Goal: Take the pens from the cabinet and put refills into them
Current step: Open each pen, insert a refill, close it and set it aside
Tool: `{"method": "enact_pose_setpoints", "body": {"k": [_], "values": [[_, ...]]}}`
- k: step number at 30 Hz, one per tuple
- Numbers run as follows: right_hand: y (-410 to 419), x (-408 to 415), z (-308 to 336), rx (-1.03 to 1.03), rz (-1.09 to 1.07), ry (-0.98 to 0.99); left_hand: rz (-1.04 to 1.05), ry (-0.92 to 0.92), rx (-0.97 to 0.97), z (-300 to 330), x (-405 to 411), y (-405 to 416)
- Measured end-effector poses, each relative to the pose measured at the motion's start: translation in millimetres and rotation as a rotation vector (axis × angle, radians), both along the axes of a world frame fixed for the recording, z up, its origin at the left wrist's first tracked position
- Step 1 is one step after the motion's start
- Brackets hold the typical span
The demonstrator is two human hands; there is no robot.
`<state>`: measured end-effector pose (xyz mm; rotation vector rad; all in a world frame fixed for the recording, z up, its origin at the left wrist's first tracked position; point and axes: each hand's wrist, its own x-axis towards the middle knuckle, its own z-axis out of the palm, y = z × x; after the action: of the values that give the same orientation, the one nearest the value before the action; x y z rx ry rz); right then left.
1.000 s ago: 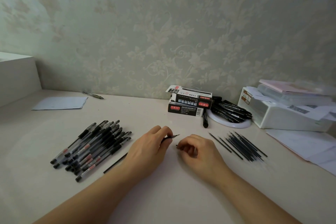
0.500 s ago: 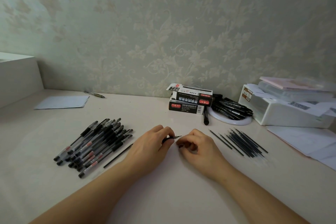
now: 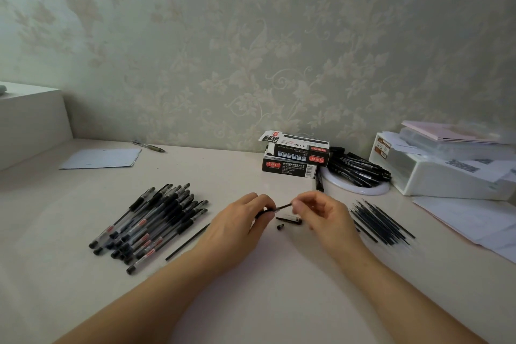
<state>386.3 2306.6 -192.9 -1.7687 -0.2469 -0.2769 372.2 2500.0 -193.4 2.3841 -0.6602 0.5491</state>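
Two hands work a pen over the worktop (image 3: 251,301).
A white bin (image 3: 446,176) sits far right; a pile of pens (image 3: 156,220) lies left, boxes (image 3: 293,156) stand at the back, loose refills (image 3: 382,220) lie right. The left hand (image 3: 237,229) curls round a pen (image 3: 264,212), its refill (image 3: 282,207) sticking out; the right hand (image 3: 321,215) pinches that refill's tip. A cap (image 3: 290,219) and small tip piece (image 3: 280,227) lie on the worktop between the hands.

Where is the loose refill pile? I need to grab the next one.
In the head view, the loose refill pile lies on the desk just right of the right hand, in front of the white dish of pens.
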Motion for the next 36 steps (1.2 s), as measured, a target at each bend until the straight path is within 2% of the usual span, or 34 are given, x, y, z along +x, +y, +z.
{"method": "enact_pose_setpoints", "body": {"k": [4,6,8,10,14,17,21,26,33,36], "values": [[-11.8,7.1,7.5,0.510,-0.042,0.092,0.048,-0.006,0.013,1.2,0.8,3.0],[-21.0,10.2,11.3,0.592,-0.168,0.044,0.062,-0.007,0.019,1.4,0.5,3.9],[-32.0,13.4,11.1,0.417,-0.335,-0.053,0.076,-0.005,0.028,1.6,0.6,5.0],[-39.6,15.8,8.3,0.085,-0.422,-0.179,0.098,-0.004,0.051,2.3,0.2,6.3],[-40.9,18.6,-5.2,-0.518,-0.402,-0.275,0.157,0.015,0.121,6.6,-3.6,9.8],[-40.5,20.4,-14.3,-0.743,-0.351,-0.226,0.289,0.061,0.214,14.2,-6.4,18.8],[-41.9,22.7,-15.9,-0.802,-0.341,-0.212,0.434,0.229,0.338,20.7,-8.2,37.8],[-40.9,21.6,-15.8,-0.792,-0.340,-0.226,0.470,0.420,0.467,27.3,-10.8,51.4],[-38.6,19.4,-13.2,-0.788,-0.359,-0.269,0.444,0.357,0.541,26.6,-12.4,44.3],[-32.1,14.3,-5.0,-0.684,-0.359,-0.373,0.442,0.298,0.453,25.1,-13.5,36.2]]}}
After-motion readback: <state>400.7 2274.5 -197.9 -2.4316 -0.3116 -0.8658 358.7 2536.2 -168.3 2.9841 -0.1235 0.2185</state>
